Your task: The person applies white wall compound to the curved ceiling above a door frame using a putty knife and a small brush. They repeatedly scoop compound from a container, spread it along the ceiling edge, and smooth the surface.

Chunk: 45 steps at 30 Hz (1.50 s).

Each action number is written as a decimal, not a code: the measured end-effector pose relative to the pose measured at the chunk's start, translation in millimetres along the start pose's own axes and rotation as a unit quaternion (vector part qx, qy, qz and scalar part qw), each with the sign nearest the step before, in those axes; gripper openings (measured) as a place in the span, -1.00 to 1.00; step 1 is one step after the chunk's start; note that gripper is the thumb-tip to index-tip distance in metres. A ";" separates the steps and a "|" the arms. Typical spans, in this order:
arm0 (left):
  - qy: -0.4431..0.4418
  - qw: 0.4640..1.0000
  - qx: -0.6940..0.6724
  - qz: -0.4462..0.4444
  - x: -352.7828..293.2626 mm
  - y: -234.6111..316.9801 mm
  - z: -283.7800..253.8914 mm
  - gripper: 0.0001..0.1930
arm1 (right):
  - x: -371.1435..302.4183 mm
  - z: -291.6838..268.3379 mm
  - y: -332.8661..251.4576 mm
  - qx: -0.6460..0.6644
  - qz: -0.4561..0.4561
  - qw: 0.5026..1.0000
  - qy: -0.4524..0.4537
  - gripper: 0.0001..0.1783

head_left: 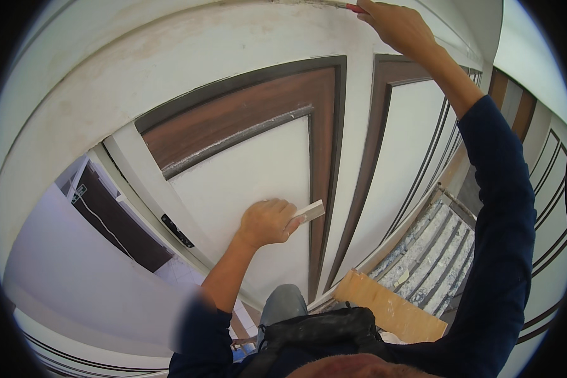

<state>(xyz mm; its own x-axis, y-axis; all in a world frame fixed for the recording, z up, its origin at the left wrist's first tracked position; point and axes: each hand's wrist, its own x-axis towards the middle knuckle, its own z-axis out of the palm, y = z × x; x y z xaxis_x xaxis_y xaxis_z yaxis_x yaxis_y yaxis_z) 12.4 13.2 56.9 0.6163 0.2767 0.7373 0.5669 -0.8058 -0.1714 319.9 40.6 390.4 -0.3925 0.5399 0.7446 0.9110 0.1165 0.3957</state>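
One right hand [402, 30]: raised very high, arm stretched upward, fingers closed firmly around a red-handled tool [354, 7]; whether its far end touches the pale surface [220, 38] above, I cannot tell.
One left hand [268, 222]: lower, forearm slanting up, fist curled tight around a flat pale piece [312, 211], which sticks out before the white door panel [233, 164].
Below, at right: a wooden board [390, 307] beside a spattered slatted platform [420, 249].

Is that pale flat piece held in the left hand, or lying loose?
Held: the left hand is closed around the pale flat piece, whose free end juts out.
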 end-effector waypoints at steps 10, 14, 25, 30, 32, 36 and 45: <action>0.004 1.000 -0.001 0.003 1.9 1.5 -1.9 -0.75 | 7.1 1.1 -2.5 -0.021 -0.032 0.999 0.019 -0.69; -0.006 1.000 0.007 0.002 2.3 1.3 -0.5 -0.74 | 7.8 2.7 -6.4 -0.028 -0.034 0.999 0.021 -0.67; -0.014 1.000 0.015 0.006 -0.1 0.0 -0.7 -0.75 | 2.7 24.3 22.8 -0.041 0.007 0.999 0.002 -0.65; -0.002 1.000 0.013 -0.005 -2.0 1.4 -0.1 -0.74 | 5.1 31.7 24.4 -0.045 -0.003 0.999 0.020 -0.63; -0.008 1.000 0.006 -0.005 -0.8 1.9 0.6 -0.74 | -1.7 28.8 32.8 -0.049 0.058 0.997 -0.034 -0.62; 0.004 1.000 0.006 0.004 1.3 0.5 4.0 -0.75 | -5.0 1.4 21.4 -0.077 -0.030 0.995 0.047 -0.66; 0.002 1.000 0.003 0.004 -1.4 -0.3 2.1 -0.74 | 36.4 -58.9 -48.3 -0.160 -0.166 0.970 0.075 -0.78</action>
<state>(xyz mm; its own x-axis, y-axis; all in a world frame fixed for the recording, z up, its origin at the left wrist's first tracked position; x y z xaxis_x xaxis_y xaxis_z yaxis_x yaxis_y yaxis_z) 12.5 14.2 54.6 0.6188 0.2670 0.7388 0.5645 -0.8051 -0.1818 254.1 5.5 430.0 -0.6935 0.3864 0.6081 0.6546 -0.0147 0.7559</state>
